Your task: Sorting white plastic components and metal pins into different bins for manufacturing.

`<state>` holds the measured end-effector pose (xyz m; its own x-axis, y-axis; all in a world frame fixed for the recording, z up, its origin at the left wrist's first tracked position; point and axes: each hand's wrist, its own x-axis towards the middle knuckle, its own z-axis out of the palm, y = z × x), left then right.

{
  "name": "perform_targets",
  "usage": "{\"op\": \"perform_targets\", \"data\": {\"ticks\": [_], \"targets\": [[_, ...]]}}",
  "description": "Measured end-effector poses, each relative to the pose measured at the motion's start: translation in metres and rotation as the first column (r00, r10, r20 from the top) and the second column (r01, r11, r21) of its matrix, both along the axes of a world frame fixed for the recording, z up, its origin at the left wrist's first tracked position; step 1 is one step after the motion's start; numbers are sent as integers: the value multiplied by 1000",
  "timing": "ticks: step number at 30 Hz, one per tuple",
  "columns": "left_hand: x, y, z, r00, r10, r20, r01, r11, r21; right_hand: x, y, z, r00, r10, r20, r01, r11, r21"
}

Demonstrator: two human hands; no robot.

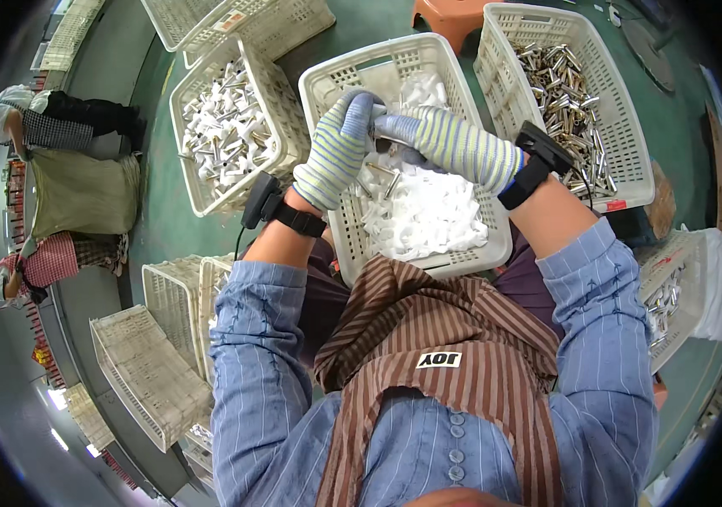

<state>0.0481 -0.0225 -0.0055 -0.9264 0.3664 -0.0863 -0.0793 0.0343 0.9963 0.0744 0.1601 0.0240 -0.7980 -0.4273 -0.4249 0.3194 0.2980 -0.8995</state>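
Both gloved hands, left hand (337,150) and right hand (454,144), are pinching one small metal-and-white part (377,125) together above the middle basket (340,84), with the white caps (424,211) there and the metal tubes (565,101) beside it looking far from used up.

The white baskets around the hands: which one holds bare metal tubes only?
The basket at the person's right, filled with shiny metal tubes. The middle basket under both hands holds white plastic pieces; the left basket holds tubes with white parts fitted.

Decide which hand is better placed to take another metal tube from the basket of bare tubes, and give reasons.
Probably the right hand: the tube basket stands just beyond its wrist. The left hand is over the middle basket, and would have to cross the right.
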Motion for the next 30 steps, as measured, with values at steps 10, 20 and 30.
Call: {"op": "perform_targets", "data": {"ticks": [10, 20, 30], "targets": [[-1, -3, -14, 971, -69, -230, -3, 953, -302, 0, -2, -8, 978, 59, -198, -47, 997, 63], [-101, -164, -42, 895, 440, -76, -393, 696, -601, -28, 14, -197, 1000, 21, -8, -15, 887, 462], [-70, -162, 11, 603, 719, 345, -795, 577, 187, 8, -79, -321, 667, 721, -187, -226, 436, 871]]}}
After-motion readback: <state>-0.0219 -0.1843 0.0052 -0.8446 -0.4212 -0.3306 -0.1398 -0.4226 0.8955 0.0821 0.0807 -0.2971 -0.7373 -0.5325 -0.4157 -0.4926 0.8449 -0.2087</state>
